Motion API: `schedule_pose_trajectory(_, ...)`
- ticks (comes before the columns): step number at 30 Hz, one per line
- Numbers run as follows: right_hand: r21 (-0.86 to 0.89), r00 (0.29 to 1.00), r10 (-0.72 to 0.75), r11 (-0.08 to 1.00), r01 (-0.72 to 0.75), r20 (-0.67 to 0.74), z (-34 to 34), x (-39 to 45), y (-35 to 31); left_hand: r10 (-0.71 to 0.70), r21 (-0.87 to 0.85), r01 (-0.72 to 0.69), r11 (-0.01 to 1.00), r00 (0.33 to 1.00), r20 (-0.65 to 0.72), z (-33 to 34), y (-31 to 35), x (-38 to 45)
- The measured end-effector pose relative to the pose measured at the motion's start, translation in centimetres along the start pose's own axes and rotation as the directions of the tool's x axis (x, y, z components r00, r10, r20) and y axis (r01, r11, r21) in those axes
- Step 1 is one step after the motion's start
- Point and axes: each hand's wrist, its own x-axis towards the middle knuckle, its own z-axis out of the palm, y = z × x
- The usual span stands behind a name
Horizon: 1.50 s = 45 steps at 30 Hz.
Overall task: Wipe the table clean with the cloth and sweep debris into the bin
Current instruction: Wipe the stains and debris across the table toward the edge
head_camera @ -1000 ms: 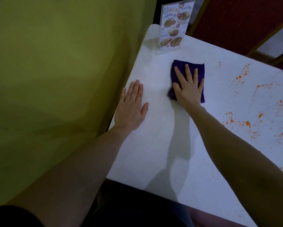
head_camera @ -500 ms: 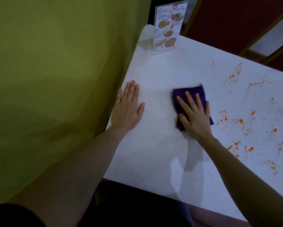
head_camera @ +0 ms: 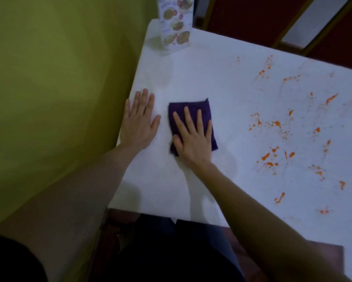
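Note:
A folded dark purple cloth (head_camera: 191,107) lies flat on the white table (head_camera: 222,78). My right hand (head_camera: 193,137) presses down on it with straight, spread fingers, covering its lower half. My left hand (head_camera: 139,124) rests flat on the table just left of the cloth, near the table's left edge, fingers straight. Orange sauce smears and crumbs (head_camera: 272,127) are scattered over the right half of the table, apart from the cloth. No bin is in view.
A standing menu card (head_camera: 175,27) is at the table's far left corner. A yellow-green wall (head_camera: 59,88) runs along the left edge. Red chair backs with wooden frames (head_camera: 272,19) stand beyond the far edge. My dark-clothed legs (head_camera: 171,251) are below the near edge.
My right hand slid the cloth from near the menu card toward me, then leftward, closer to my left hand. My left hand stayed flat in place.

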Motion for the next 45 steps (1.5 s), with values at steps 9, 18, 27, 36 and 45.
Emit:
schedule_pose_trajectory(9,0.021,0.991,0.128,0.992,-0.127,-0.044,1.8,-15.0,3.6,0.191,-0.037,-0.191,0.981,0.981,0.022,0.3,3.5,-3.9)
schedule_pose_trajectory(18,0.012,0.927,0.371,0.929,-0.371,-0.061,0.6,-23.3,15.0,0.282,-0.107,-0.276,0.955,0.958,0.046,2.5,12.9,-9.0)
schedule_pose_trajectory(27,0.076,0.858,0.505,0.863,-0.499,-0.095,-0.9,-14.9,18.0,0.223,-0.002,-0.223,0.975,0.974,0.050,3.9,15.6,-10.7)
schedule_pose_trajectory(36,0.041,0.994,0.068,0.997,-0.065,-0.082,1.1,-23.1,16.0,0.218,0.007,-0.218,0.976,0.975,0.046,4.0,15.8,-10.7)
schedule_pose_trajectory(45,0.028,0.938,0.334,0.942,-0.333,-0.096,-1.3,-19.8,25.3,0.203,0.017,-0.203,0.979,0.978,0.040,4.0,15.9,-10.7)
